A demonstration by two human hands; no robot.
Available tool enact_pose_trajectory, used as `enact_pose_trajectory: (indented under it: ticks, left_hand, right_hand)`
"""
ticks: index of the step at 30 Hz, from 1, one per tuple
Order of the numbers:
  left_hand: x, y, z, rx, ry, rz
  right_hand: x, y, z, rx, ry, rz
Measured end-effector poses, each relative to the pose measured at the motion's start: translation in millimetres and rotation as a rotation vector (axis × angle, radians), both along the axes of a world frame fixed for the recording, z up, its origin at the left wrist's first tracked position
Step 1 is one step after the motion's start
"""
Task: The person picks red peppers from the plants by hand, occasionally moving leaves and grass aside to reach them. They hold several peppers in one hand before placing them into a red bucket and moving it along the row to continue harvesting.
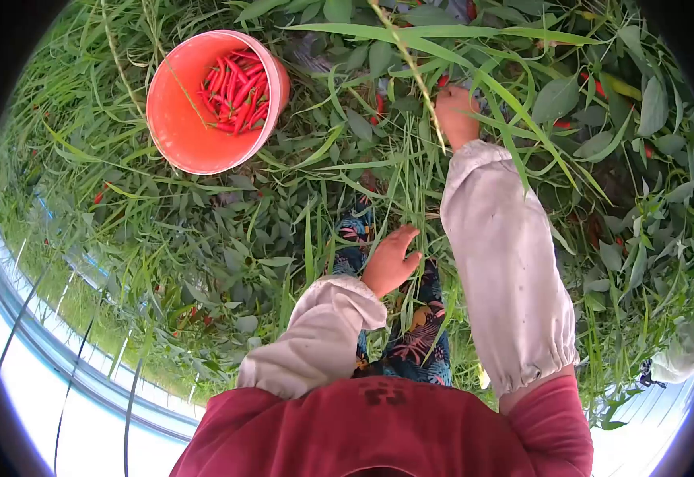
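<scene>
My right hand (456,115) reaches into the pepper plants at the upper middle, its fingers curled in among the leaves. A red chili pepper (443,80) shows right at its fingertips, and whatever the fingers hold is hidden. Lower down, my left hand (392,260) hovers over grass in front of my legs, thumb apart from the fingers and nothing visible in it. To the upper left, a red bucket (173,103) with a pale rim leans in the foliage. Many picked red chili peppers (239,89) lie inside it. Another chili pepper (379,107) hangs left of my right hand.
Long grass blades (514,119) and a dry stalk (410,63) cross near my right hand. Dense pepper plants (593,111) with more red peppers stand at right. Patterned trousers (422,342) show below my left hand. Another person's pale sleeve (678,358) appears at the far right.
</scene>
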State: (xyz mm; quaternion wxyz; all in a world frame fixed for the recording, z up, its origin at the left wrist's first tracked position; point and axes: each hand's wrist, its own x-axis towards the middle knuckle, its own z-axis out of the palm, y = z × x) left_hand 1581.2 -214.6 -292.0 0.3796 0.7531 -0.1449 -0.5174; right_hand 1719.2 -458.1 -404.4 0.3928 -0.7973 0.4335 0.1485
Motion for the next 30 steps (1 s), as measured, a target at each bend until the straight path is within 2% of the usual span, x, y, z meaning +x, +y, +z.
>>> enact_pose_trajectory:
  ticks: [1,2,4,5,12,14,16,17,18,20,21,22,24,26,30]
  left_hand:
    - [3,3,4,-0.012,0.032,0.002]
    - [4,5,6,-0.003,0.029,0.004]
    - [5,7,11,-0.038,0.022,0.066]
    - [6,8,13,-0.04,0.032,0.096]
    - [15,2,23,-0.082,-0.014,0.182]
    - [34,-1,36,-0.087,-0.022,0.185]
    - [45,-2,39,-0.12,0.349,0.551]
    - [43,0,31,-0.222,0.384,0.693]
    - [52,0,31,-0.226,0.385,0.696]
    - [80,1,39,-0.216,0.613,0.988]
    - [87,2,40,-0.249,0.629,1.069]
    - [92,4,38,-0.266,0.645,1.098]
    - [96,6,35,-0.287,0.681,1.148]
    - [100,-1,39,-0.289,0.685,1.191]
    - [101,1,33,-0.292,0.702,1.312]
  right_hand:
    - [-1,0,-23,-0.228,-0.009,0.131]
    - [6,8,-16,-0.219,-0.012,0.132]
    - [17,16,-4,-0.441,0.068,0.269]
    - [21,13,1,-0.377,0.175,0.359]
    - [7,2,-2,-0.412,0.246,0.521]
    - [5,5,3,-0.418,0.213,0.507]
    - [5,15,16,-0.392,0.291,0.36]
    - [-1,20,21,-0.373,0.272,0.374]
    - [-8,28,28,-0.378,0.272,0.377]
    - [-29,46,47,-0.306,0.16,0.22]
    - [-47,53,49,-0.277,-0.016,0.202]
    - [-66,60,51,-0.246,-0.19,0.183]
    - [-88,78,75,-0.066,-0.249,0.059]
    - [-100,95,108,0.009,-0.206,0.02]
    - [-98,116,147,0.051,-0.328,0.573]
